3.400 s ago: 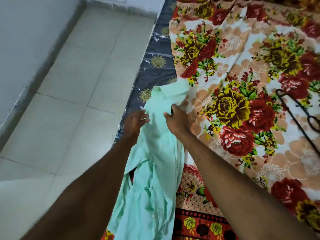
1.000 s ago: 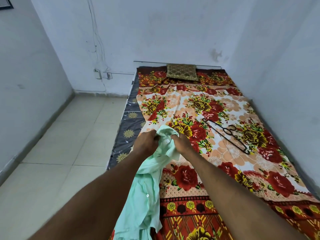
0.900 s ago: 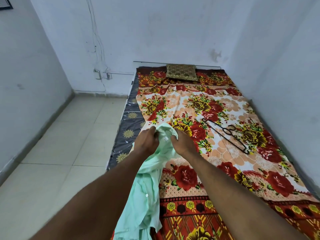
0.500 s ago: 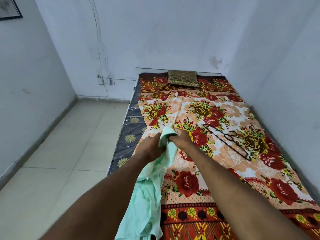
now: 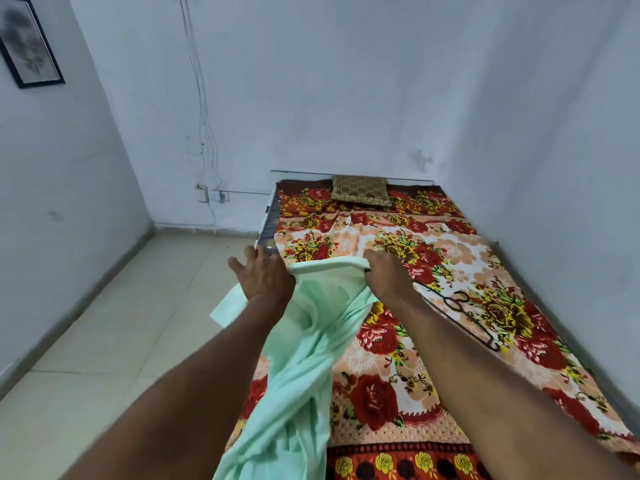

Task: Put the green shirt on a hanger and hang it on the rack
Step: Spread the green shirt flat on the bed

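Since the prior frame our hands have drawn apart, stretching the pale green fabric shirt over the floral bedsheet's left edge, its tail hanging down. Our right hand clenches its top edge; our left hand splays its fingers, grip indeterminate. We note a black wire hanger lying on the bedsheet just beside our right hand.

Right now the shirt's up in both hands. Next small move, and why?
Probably let go with the right hand and reach for the hanger, holding the shirt up with the left hand. The hanger lies flat on the bed just beside the right hand, untouched, and the shirt's top edge is stretched between both hands.
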